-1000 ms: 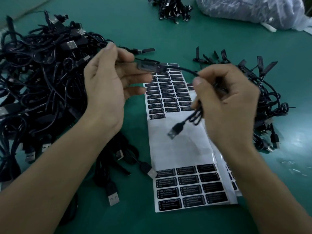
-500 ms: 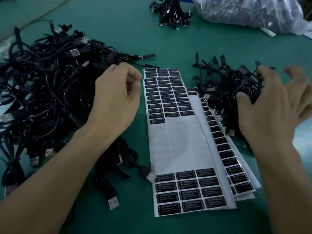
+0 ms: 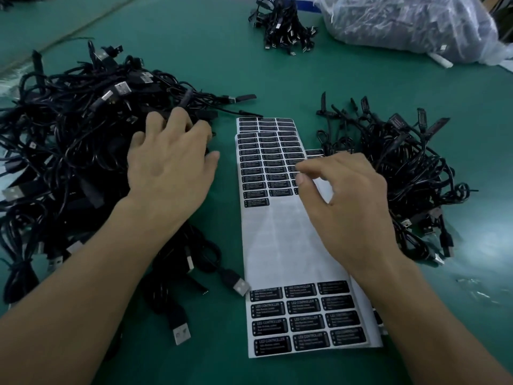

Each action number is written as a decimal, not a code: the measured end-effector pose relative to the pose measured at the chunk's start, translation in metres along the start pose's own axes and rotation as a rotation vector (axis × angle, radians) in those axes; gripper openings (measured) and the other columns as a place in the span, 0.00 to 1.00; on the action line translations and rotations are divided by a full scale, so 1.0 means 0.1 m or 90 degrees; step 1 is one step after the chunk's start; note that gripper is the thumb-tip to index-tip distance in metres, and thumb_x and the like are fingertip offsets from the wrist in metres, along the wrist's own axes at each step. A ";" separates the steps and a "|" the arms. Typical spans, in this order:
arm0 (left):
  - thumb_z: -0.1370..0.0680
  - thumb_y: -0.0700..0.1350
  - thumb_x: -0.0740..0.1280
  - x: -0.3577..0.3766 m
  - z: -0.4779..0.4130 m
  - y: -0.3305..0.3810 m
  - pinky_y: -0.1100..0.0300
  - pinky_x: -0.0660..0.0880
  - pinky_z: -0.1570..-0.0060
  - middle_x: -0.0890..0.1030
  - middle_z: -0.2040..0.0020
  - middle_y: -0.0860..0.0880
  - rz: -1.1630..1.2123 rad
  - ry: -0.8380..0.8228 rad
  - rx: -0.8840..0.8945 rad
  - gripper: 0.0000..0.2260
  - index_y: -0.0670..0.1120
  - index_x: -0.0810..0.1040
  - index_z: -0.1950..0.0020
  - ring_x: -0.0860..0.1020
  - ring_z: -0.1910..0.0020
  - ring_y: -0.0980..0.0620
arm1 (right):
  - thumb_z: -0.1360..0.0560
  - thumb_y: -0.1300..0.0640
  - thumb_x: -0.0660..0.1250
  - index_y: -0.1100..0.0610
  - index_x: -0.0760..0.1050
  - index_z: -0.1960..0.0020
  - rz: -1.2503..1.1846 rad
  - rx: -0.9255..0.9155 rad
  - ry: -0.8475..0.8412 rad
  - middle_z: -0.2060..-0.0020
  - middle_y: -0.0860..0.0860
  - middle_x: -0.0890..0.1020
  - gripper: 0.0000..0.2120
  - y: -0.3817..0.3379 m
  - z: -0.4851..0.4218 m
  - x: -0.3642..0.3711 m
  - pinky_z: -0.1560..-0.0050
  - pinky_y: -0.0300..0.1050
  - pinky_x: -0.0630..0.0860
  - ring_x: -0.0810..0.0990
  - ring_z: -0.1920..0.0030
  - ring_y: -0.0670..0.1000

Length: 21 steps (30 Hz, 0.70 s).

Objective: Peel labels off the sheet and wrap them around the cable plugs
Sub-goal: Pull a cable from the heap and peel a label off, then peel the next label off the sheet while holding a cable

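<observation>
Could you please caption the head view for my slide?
Left hand on the cable pile, right hand poised over the label sheet.

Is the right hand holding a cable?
No, the right hand is above the label sheet, and no cable is in it.

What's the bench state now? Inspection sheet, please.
Surface: green mat, no spills seen.
Job's things: label sheet flat between the piles; labels left at top and bottom, middle bare.
Clutter: plastic bag far right.
Hands: left hand on left cable pile, fingertips hidden; right hand over the sheet, holding nothing.
Cables: right cable pile; small bundle far centre.
Surroundings: nothing seen.
</observation>
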<state>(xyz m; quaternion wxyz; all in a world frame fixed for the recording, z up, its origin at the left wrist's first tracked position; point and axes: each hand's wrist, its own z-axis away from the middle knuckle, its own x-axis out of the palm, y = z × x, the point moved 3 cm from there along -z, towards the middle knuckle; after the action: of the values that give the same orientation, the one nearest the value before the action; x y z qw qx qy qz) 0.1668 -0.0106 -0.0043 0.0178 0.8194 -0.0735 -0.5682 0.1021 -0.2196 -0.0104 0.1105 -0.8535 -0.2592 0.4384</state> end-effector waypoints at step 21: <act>0.26 0.26 0.54 -0.24 0.18 0.33 0.52 0.82 0.62 0.76 0.62 0.49 0.944 0.081 0.218 0.16 0.45 0.71 0.53 0.85 0.61 0.46 | 0.22 0.50 0.70 0.39 0.53 0.21 -0.078 0.054 -0.081 0.53 0.43 0.77 0.37 -0.01 0.00 0.08 0.48 0.47 0.74 0.76 0.50 0.47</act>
<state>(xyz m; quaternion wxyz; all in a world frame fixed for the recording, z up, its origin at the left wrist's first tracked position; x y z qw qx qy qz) 0.1381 -0.0393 0.0151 0.2716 0.5781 -0.6903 -0.3400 0.1056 -0.2150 -0.0153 0.1564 -0.8009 -0.2987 0.4948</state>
